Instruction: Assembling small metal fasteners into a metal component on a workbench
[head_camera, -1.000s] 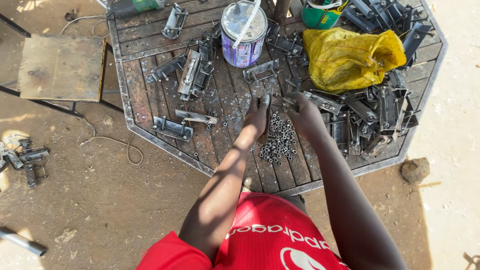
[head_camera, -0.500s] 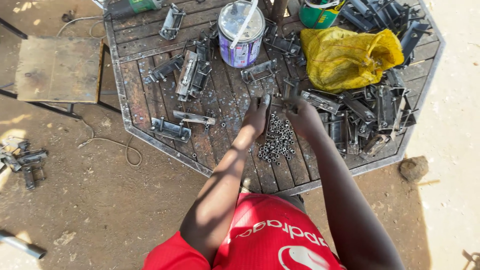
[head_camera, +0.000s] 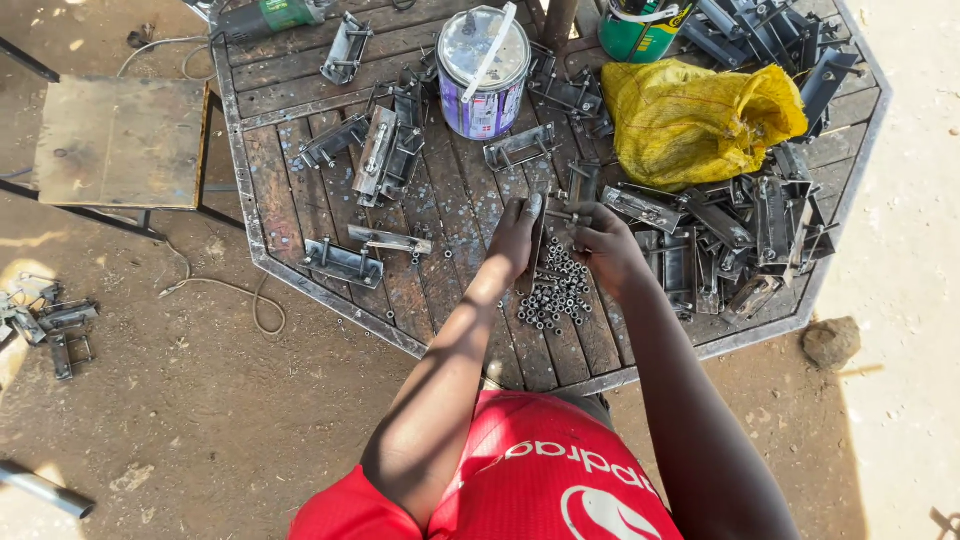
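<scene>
View from above of an octagonal worktop (head_camera: 300, 190) of dark, weathered wooden slats with a metal rim, standing outdoors on pale sandy ground, part in sun and part in shade. A person in a red shirt (head_camera: 520, 480) leans over its near edge.

The landmark is a heap of small metal nuts (head_camera: 555, 290) on the slats near that edge. Just above the heap, both hands meet on a narrow metal bracket (head_camera: 545, 222). Its long axis runs roughly away from the person, the far end pointing toward the paint can. The left hand (head_camera: 515, 240), left of the heap, has its fingers pressed together along the bracket's left side. The right hand (head_camera: 605, 250), right of the heap, is curled, its fingertips pinching the bracket's upper part; what exactly sits between the fingertips is too small to tell.

Beyond the heap stands a purple and white paint can (head_camera: 484, 75) with a pale stick across its lid. To the heap's upper right lies a crumpled yellow sack (head_camera: 700, 120), and right of the heap a dense pile of grey metal brackets (head_camera: 740, 230). Left of the heap, single brackets (head_camera: 345, 262) lie scattered. Far left, off the worktop, stands a small wooden stool (head_camera: 120, 140).
</scene>
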